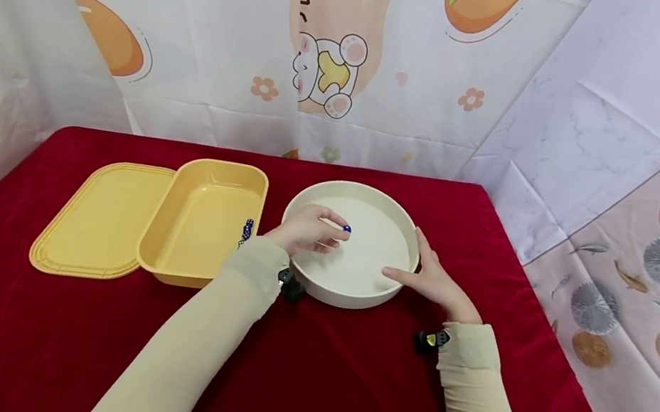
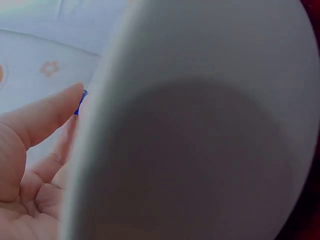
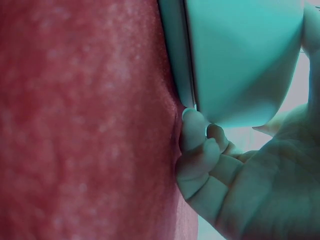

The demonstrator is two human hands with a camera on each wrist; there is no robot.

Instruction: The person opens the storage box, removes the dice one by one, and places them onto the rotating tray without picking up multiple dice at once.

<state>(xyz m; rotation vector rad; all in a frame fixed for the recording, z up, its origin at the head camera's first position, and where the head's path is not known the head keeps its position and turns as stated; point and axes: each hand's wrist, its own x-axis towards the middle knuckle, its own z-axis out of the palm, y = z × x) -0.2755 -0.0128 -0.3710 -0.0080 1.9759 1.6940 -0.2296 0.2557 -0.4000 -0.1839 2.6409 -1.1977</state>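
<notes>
My left hand pinches a small blue die between thumb and fingertip, above a round cream tray. In the left wrist view a blue edge of the die shows at the fingertips, while the tray wall fills most of the picture. My right hand grips the tray's right side, thumb over the rim and fingers outside. The right wrist view shows those fingers curled against the tray's lower edge. Several blue dice with white dots lie along the right side of a yellow box.
The yellow box stands left of the round tray, partly behind my left forearm. A yellow lid lies at its left, touching or under the box. Red cloth covers the table, and patterned curtains hang behind and beside it.
</notes>
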